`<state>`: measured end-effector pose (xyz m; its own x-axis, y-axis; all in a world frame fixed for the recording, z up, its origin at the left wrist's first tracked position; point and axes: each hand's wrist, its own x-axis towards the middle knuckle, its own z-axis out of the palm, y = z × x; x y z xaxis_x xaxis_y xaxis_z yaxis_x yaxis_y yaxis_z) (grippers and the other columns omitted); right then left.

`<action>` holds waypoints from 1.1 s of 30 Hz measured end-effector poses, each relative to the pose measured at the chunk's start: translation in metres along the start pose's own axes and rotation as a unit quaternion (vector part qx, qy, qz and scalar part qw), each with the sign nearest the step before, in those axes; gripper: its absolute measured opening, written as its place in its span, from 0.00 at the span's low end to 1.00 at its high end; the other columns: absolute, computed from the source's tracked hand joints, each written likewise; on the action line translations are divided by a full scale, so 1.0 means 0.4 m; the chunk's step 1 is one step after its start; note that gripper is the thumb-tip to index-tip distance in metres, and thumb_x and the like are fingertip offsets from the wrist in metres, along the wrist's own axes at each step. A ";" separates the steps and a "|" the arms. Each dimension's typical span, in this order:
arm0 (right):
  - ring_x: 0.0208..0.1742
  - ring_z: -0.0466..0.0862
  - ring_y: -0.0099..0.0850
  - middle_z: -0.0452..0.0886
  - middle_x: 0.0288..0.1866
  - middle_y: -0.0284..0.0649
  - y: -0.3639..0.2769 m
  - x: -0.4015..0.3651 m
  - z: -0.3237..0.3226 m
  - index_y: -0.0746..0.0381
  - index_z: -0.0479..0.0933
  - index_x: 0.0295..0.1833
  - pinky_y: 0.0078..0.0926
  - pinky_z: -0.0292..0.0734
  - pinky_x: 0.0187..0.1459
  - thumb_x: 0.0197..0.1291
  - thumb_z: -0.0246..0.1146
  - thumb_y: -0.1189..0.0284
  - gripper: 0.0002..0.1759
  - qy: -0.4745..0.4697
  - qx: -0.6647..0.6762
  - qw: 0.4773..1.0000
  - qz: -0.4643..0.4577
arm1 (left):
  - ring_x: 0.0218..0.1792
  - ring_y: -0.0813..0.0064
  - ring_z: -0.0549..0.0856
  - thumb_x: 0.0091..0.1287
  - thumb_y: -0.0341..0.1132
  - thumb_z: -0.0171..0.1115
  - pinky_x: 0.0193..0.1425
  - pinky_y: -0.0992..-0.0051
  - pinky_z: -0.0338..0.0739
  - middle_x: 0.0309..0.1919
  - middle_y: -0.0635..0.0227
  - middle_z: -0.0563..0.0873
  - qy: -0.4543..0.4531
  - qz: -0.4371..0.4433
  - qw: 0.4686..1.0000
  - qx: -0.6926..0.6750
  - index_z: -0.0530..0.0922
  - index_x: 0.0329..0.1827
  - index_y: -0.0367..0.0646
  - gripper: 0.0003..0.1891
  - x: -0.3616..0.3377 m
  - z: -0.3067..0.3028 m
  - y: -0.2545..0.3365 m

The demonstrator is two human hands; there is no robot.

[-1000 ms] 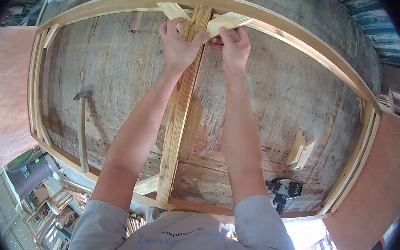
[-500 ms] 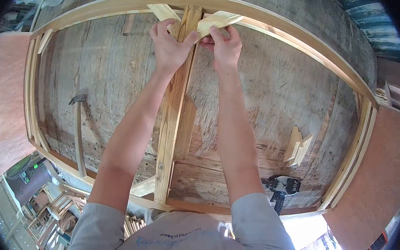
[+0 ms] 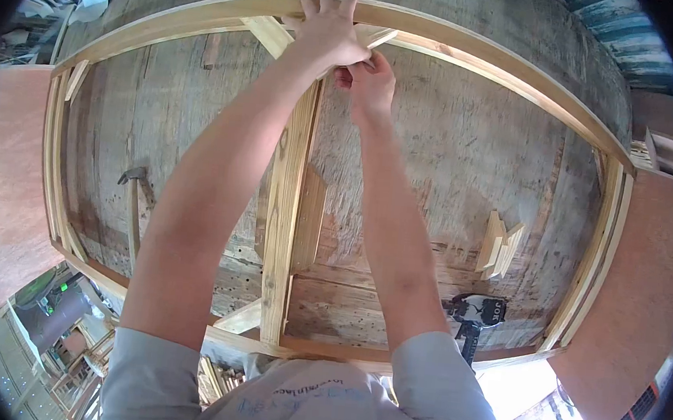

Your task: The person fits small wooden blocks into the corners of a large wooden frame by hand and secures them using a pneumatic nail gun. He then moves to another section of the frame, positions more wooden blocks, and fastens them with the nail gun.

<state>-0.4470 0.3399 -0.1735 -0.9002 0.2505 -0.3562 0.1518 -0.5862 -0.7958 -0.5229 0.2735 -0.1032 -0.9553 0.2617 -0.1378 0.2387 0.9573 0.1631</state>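
Observation:
A wooden frame [image 3: 478, 50] lies on a worn plywood surface, with a central bar [image 3: 285, 205] running up its middle. My left hand [image 3: 329, 33] is spread over the top of that bar, fingertips on the frame's far rail. Just right of the bar, my right hand [image 3: 370, 85] pinches the lower end of a short angled brace [image 3: 381, 38], partly hidden by my left hand. Another angled brace [image 3: 268, 34] sits left of the bar, against the far rail.
A hammer [image 3: 132, 208] lies inside the frame at left. Small cut wood pieces [image 3: 500, 246] and a black nail gun [image 3: 478, 312] are at right. Reddish boards [image 3: 633, 300] flank both sides. Corner braces [image 3: 78, 79] sit in the frame.
My left hand has let go of the left brace and moved up and right onto the bar's top, fingers now spread. My right hand has shifted slightly left and down.

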 end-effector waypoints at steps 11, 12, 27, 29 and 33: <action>0.30 0.83 0.24 0.83 0.33 0.34 0.004 -0.007 -0.005 0.62 0.77 0.42 0.22 0.78 0.31 0.63 0.66 0.69 0.09 -0.002 -0.012 0.999 0.044 | 0.72 0.48 0.63 0.56 0.54 0.68 0.73 0.56 0.63 0.71 0.52 0.65 -0.114 0.019 0.990 0.086 0.58 0.74 0.43 0.46 0.012 -0.061 0.051; 0.31 0.83 0.23 0.83 0.33 0.33 0.004 -0.008 -0.002 0.61 0.78 0.42 0.22 0.78 0.31 0.62 0.67 0.67 0.10 0.005 -0.020 0.998 0.058 | 0.72 0.48 0.63 0.57 0.54 0.68 0.73 0.56 0.62 0.71 0.52 0.65 -0.121 0.021 0.990 0.074 0.58 0.74 0.43 0.46 0.011 -0.058 0.050; 0.24 0.76 0.21 0.79 0.28 0.36 -0.042 -0.086 -0.076 0.63 0.70 0.57 0.21 0.73 0.21 0.64 0.61 0.72 0.17 -0.005 0.004 1.000 -0.024 | 0.71 0.56 0.66 0.65 0.52 0.61 0.73 0.60 0.62 0.72 0.56 0.65 -0.198 0.069 0.970 -0.127 0.59 0.74 0.44 0.39 0.117 -0.073 -0.120; 0.25 0.77 0.22 0.79 0.30 0.38 -0.021 -0.075 -0.068 0.62 0.65 0.57 0.19 0.74 0.22 0.65 0.60 0.75 0.17 0.025 -0.134 0.986 -0.093 | 0.71 0.57 0.66 0.66 0.52 0.60 0.73 0.60 0.62 0.72 0.56 0.65 -0.208 0.079 0.963 -0.154 0.59 0.74 0.44 0.38 0.099 -0.085 -0.131; 0.27 0.78 0.23 0.78 0.34 0.42 -0.017 -0.054 -0.023 0.60 0.47 0.70 0.22 0.78 0.25 0.62 0.64 0.78 0.39 0.020 -0.116 0.983 -0.143 | 0.68 0.61 0.70 0.73 0.47 0.52 0.71 0.62 0.63 0.69 0.57 0.70 -0.257 0.082 0.954 -0.128 0.60 0.75 0.52 0.29 0.078 -0.125 -0.134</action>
<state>-0.4249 0.3456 -0.1648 -0.9034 0.4125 -0.1172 -0.0117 -0.2970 -0.9548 -0.5741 0.2243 -0.0675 -0.6819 0.4934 -0.5400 0.2633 0.8543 0.4482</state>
